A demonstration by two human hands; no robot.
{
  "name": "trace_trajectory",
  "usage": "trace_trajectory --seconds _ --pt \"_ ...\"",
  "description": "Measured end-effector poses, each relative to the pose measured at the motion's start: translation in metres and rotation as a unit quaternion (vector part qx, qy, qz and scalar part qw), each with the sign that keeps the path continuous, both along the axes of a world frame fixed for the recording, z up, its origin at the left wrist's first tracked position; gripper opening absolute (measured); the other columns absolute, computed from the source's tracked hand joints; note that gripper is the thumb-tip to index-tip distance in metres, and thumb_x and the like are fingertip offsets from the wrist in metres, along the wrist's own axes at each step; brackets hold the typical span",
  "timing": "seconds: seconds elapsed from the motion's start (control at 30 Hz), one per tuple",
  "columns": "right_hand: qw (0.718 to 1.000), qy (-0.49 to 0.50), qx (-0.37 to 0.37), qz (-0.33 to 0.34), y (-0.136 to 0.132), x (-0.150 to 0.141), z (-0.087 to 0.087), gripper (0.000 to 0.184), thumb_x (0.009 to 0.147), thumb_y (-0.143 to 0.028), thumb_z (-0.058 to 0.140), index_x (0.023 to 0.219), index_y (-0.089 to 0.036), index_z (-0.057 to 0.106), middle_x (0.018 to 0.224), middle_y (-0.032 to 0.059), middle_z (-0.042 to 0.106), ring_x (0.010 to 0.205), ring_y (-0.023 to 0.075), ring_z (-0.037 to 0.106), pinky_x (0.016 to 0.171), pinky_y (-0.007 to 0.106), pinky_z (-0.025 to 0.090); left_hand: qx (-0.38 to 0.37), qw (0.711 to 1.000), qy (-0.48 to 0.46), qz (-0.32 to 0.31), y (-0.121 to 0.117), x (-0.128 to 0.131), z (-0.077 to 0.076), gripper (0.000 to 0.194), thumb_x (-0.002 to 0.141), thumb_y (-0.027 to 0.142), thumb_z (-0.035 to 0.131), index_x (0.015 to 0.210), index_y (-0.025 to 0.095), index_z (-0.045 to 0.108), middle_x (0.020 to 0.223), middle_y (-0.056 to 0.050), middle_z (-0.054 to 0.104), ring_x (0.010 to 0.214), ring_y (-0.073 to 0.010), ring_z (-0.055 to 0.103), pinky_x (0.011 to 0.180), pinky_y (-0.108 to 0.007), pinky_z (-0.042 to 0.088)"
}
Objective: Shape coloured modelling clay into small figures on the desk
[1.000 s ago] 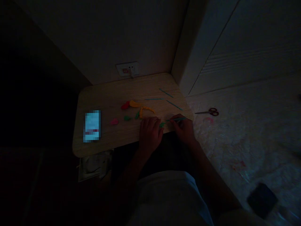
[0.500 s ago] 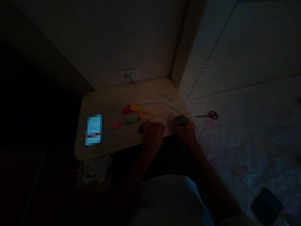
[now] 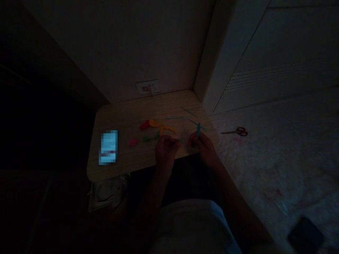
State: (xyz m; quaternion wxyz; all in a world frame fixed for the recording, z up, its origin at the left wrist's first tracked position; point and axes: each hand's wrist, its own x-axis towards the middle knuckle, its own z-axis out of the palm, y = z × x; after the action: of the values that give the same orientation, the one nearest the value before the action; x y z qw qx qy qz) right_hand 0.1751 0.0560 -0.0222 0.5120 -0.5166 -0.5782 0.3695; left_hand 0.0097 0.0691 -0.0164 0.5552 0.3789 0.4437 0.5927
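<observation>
Over the table's front edge, my left hand (image 3: 166, 152) is closed in a pinch, with a small green bit of clay (image 3: 180, 141) at its fingertips. To its right, my right hand (image 3: 206, 148) grips a teal modelling tool (image 3: 198, 129) that now stands nearly upright. Beyond my left hand lies a clay shape with a red lump (image 3: 144, 124), an orange body (image 3: 154, 123) and thin orange strands (image 3: 168, 129). Green clay pieces (image 3: 146, 139) and a pink lump (image 3: 132, 142) sit left of my left hand. The scene is dark, so fine detail is lost.
Several thin teal sticks (image 3: 176, 117) lie at the table's (image 3: 122, 158) back right. A lit, blurred screen (image 3: 108, 147) rests on the left. Scissors (image 3: 235, 131) with red handles are on the whitish sheet (image 3: 265, 158) at right. A wall socket (image 3: 147, 86) holds a plug.
My left hand has lifted off the purple clay, which no longer shows, and turned into a pinch with a green bit. My right hand has swung the tool from flat to upright.
</observation>
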Motion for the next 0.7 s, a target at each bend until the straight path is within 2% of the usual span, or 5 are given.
trace_trajectory --seconds 0.17,0.3,0.43,0.6,0.7 --pt "0.999 -0.028 -0.024 0.008 -0.004 -0.001 -0.004 0.022 0.099 -0.033 0.049 0.094 -0.024 0.068 0.067 -0.0012 0.057 0.065 0.0188 0.055 0.062 0.031 0.043 0.019 1.000 0.001 0.025 0.001 -0.001 -0.001 0.032 0.066 0.028 0.088 0.084 0.020 0.062 0.080 0.001 0.069 0.073 -0.0127 0.067 0.071 -0.026 0.058" --pt "0.998 -0.062 -0.014 -0.011 -0.006 -0.002 -0.004 0.020 0.096 -0.030 0.050 0.090 -0.024 0.068 0.078 0.0011 0.065 0.075 0.0204 0.060 0.069 0.032 0.046 0.027 0.999 0.012 0.034 -0.002 -0.003 -0.002 0.030 0.069 0.027 0.086 0.092 0.020 0.069 0.087 -0.002 0.071 0.077 -0.0137 0.068 0.072 -0.026 0.059" --pt "0.996 -0.088 -0.015 -0.028 -0.006 -0.005 -0.003 0.025 0.101 -0.038 0.047 0.092 -0.024 0.066 0.084 0.0025 0.069 0.080 0.0213 0.063 0.072 0.032 0.047 0.029 0.999 0.023 0.028 -0.004 -0.004 -0.002 0.029 0.073 0.032 0.085 0.098 0.020 0.074 0.098 -0.005 0.076 0.081 -0.0151 0.070 0.074 -0.028 0.060" --pt "0.980 -0.181 -0.016 -0.082 -0.001 -0.003 -0.011 0.023 0.104 -0.035 0.042 0.104 -0.023 0.062 0.089 0.0068 0.071 0.078 0.0237 0.064 0.072 0.034 0.048 0.023 1.000 0.007 0.014 -0.005 -0.002 -0.006 0.032 0.070 0.029 0.086 0.098 0.020 0.074 0.088 -0.003 0.074 0.073 -0.0139 0.070 0.068 -0.027 0.059" --pt "0.959 -0.259 -0.014 -0.112 0.007 0.001 -0.022 0.018 0.100 -0.026 0.046 0.101 -0.021 0.063 0.090 0.0107 0.070 0.083 0.0275 0.064 0.076 0.039 0.049 0.027 0.999 -0.003 0.026 -0.005 -0.001 -0.007 0.035 0.067 0.026 0.086 0.098 0.019 0.072 0.086 -0.003 0.075 0.075 -0.0150 0.071 0.067 -0.026 0.058"
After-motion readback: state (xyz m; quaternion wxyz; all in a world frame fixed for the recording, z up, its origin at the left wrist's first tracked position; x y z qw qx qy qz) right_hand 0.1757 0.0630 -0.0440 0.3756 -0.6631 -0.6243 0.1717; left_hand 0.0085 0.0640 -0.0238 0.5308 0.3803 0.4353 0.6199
